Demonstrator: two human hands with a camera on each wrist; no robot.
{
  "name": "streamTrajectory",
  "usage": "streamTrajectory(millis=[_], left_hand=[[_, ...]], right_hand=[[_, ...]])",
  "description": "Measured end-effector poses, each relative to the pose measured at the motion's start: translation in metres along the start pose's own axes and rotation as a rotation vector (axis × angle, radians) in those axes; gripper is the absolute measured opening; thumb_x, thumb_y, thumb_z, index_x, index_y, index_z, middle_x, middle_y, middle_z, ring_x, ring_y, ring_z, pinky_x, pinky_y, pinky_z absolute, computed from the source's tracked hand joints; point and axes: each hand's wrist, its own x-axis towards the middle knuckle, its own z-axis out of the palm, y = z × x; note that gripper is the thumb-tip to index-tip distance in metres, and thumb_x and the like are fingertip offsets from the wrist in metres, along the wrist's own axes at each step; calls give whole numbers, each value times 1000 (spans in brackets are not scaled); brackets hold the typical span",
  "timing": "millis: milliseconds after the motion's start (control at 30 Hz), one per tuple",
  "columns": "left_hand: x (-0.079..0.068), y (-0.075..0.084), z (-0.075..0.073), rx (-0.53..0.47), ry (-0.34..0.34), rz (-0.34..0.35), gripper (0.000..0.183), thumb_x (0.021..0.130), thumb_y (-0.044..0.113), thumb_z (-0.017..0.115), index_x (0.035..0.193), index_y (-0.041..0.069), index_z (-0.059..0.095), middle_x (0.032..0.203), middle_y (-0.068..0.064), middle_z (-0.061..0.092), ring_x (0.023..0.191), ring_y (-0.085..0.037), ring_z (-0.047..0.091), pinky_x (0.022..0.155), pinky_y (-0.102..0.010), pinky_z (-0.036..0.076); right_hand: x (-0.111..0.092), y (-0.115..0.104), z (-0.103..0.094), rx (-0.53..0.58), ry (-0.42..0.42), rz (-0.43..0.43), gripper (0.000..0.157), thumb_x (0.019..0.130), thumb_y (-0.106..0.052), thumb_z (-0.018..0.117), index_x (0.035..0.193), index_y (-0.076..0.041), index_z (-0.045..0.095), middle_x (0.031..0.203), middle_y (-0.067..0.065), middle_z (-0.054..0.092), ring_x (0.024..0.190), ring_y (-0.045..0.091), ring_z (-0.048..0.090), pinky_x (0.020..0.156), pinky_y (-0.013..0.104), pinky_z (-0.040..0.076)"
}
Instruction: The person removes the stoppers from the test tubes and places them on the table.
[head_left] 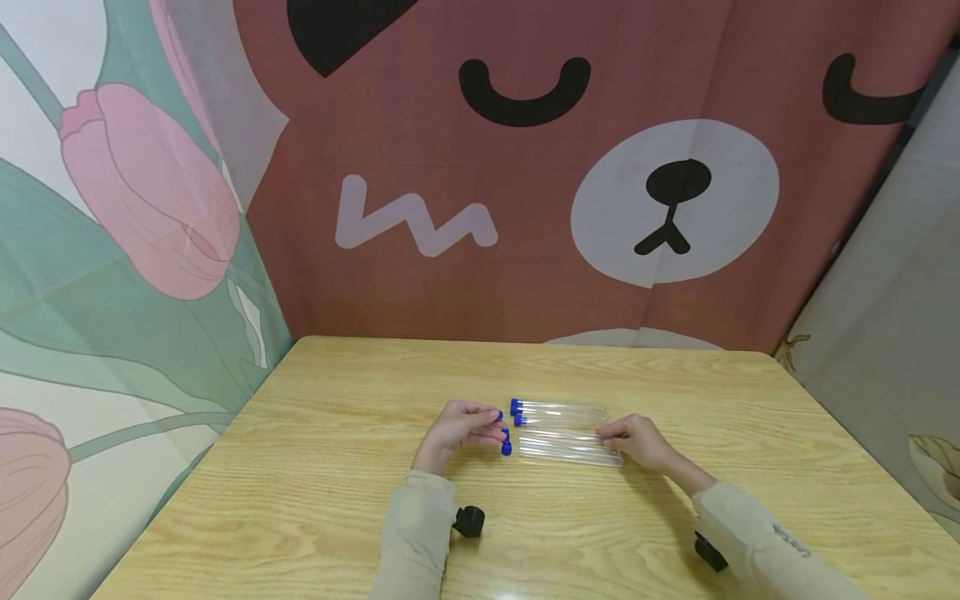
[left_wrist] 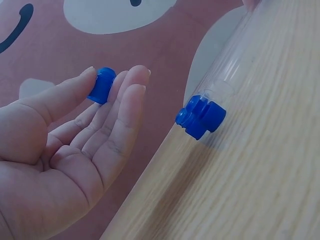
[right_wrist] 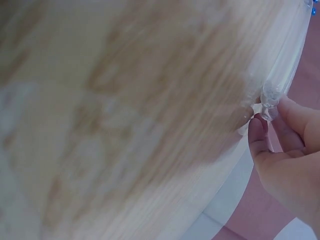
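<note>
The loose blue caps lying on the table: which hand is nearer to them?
The left hand: it is close beside the loose blue caps, pinching another cap. The right hand is farther off, at the other end of the clear tubes.

On the worktop (head_left: 300, 500), capped tubes (head_left: 562, 411) lie behind uncapped tubes (head_left: 566, 450), with loose caps (head_left: 506, 448) and the left hand (head_left: 467, 425) to their left, the right hand (head_left: 637, 439) at their right ends, and a cloth (head_left: 420, 292) behind the worktop.

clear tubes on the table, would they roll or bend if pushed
The clear tubes look round and glossy, so they would probably roll when pushed sideways. Their straight, unbowed lengths suggest stiffness. Being slender and see-through, they are likely light.
</note>
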Motion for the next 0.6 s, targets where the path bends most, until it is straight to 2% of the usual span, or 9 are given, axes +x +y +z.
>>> streamTrajectory(millis=[200, 600], left_hand=[[1, 0, 0, -16, 9, -10, 34, 91, 2, 49, 116, -20, 45, 96, -31, 59, 72, -21, 65, 73, -37, 51], [-1, 3, 2, -28, 38, -3, 32, 93, 2, 46, 114, -21, 43, 98, -30, 59, 68, -18, 65, 69, -33, 53]], right_hand=[[0, -1, 0, -8, 2, -14, 19, 78, 11, 59, 97, 13, 63, 100, 27, 60, 85, 34, 61, 64, 28, 52], [-1, -3, -1, -46, 22, 11, 17, 82, 2, 60, 96, 10, 65, 94, 21, 64, 82, 30, 61, 63, 29, 51]])
